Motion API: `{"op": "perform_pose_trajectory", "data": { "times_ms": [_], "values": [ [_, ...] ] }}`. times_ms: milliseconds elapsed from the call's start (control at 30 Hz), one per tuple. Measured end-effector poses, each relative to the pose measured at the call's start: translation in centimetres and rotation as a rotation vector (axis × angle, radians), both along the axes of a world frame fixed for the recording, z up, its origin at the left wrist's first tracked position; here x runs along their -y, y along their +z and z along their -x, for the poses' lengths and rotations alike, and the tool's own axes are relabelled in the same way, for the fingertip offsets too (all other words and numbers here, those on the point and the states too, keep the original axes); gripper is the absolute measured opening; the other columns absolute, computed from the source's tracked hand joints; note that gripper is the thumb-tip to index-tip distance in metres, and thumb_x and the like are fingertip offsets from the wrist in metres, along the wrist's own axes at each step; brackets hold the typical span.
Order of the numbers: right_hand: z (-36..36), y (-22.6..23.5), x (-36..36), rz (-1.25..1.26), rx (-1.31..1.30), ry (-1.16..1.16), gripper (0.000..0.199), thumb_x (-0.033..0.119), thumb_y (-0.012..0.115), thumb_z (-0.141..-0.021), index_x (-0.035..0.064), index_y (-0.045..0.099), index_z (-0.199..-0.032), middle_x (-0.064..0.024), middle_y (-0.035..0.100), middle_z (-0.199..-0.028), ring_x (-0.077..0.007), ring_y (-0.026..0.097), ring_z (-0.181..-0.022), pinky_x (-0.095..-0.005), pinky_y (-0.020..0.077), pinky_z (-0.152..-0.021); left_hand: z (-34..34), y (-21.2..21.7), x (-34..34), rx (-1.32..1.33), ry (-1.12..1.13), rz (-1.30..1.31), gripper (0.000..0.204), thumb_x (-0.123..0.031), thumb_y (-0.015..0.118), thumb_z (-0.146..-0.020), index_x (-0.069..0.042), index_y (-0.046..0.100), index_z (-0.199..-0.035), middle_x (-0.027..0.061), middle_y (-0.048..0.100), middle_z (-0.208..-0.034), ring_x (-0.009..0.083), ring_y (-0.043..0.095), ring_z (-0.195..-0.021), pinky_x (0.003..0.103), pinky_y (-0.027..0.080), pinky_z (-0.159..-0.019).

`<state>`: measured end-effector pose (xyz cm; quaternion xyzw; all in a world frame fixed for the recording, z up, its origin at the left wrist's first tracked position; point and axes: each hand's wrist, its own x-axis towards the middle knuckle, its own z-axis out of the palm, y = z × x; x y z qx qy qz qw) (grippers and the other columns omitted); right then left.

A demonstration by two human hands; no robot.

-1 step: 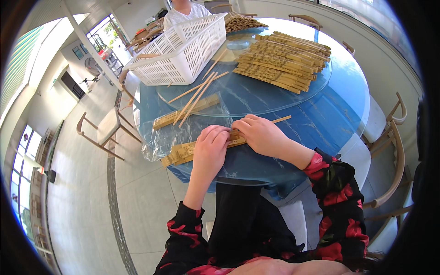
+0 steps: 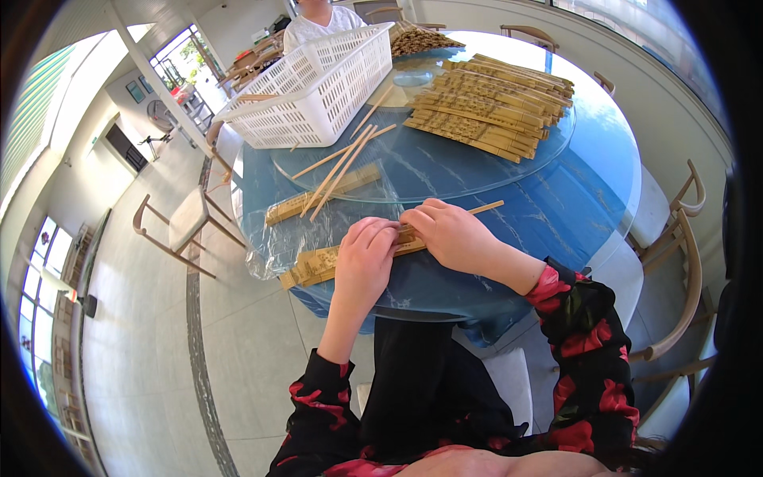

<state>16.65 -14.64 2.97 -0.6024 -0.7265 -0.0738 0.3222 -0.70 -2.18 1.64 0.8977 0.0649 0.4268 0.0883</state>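
Near the table's front edge, my left hand [image 2: 366, 256] is closed over flat, printed golden-brown paper sleeves [image 2: 316, 264]. Close against its fingertips, my right hand [image 2: 455, 237] pinches at the sleeves' right part. A pale wooden chopstick [image 2: 488, 207] sticks out to the right from behind my right fingers; its other end is hidden. Beyond my left hand, another bundle of sleeves [image 2: 284, 211] lies on clear plastic wrap [image 2: 262, 250]. Several loose chopsticks [image 2: 343, 175] rest across that bundle and the glass.
A white plastic basket [image 2: 318, 107] stands at the far left, with sticks inside. Long golden-brown sleeves [image 2: 493, 107] are piled on the glass turntable [image 2: 477, 184]. Behind the basket is a person in a white top [image 2: 322, 28]. Wooden chairs [image 2: 187, 226] surround the blue-covered table.
My right hand has shifted very slightly left, toward my left fingers. The person across the table has lowered a little.
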Motion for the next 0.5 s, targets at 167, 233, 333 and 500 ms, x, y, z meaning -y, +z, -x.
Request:
{"op": "perform_pose_trajectory", "data": {
  "times_ms": [167,233,333,500],
  "values": [
    [-0.9,0.9,0.6,-0.049,0.090,-0.050,0.026,0.015,0.069,-0.094,0.0085,0.064,-0.119,-0.0089,0.068,-0.103,-0.0290,0.065,-0.107,-0.0425,0.0512,-0.094,-0.3,-0.3,0.3,-0.007,0.082,0.050,0.019,0.002,0.076,-0.081,-0.004,0.064,-0.094,0.0080,0.072,-0.103,0.0324,0.066,-0.099,0.044,0.054,-0.085],
    [-2.1,1.9,0.6,-0.027,0.114,-0.111,0.020,0.026,0.072,-0.096,0.0120,0.069,-0.111,-0.0044,0.069,-0.098,-0.0257,0.064,-0.106,-0.0419,0.0483,-0.094,0.2,-0.2,0.1,0.014,0.140,0.042,0.020,0.001,0.076,-0.082,-0.005,0.063,-0.095,0.0069,0.071,-0.102,0.0313,0.065,-0.097,0.043,0.053,-0.084],
    [-4.8,3.2,1.3,-0.074,0.103,-0.290,0.016,0.027,0.071,-0.097,0.0116,0.073,-0.099,-0.0029,0.068,-0.092,-0.0264,0.063,-0.101,-0.0421,0.0485,-0.091,0.7,-0.4,-0.5,0.062,0.203,0.013,0.021,-0.001,0.077,-0.083,-0.007,0.061,-0.095,0.0046,0.069,-0.101,0.0294,0.065,-0.097,0.042,0.052,-0.084],
    [-6.8,3.0,2.0,-0.040,-0.020,-0.254,0.009,0.010,0.063,-0.094,0.0063,0.071,-0.091,-0.0082,0.067,-0.088,-0.0321,0.063,-0.097,-0.0426,0.0518,-0.087,0.3,-0.5,-0.5,0.082,0.186,0.017,0.021,0.000,0.076,-0.084,-0.007,0.059,-0.094,0.0052,0.070,-0.103,0.0309,0.066,-0.100,0.043,0.052,-0.087]
  ]
}}
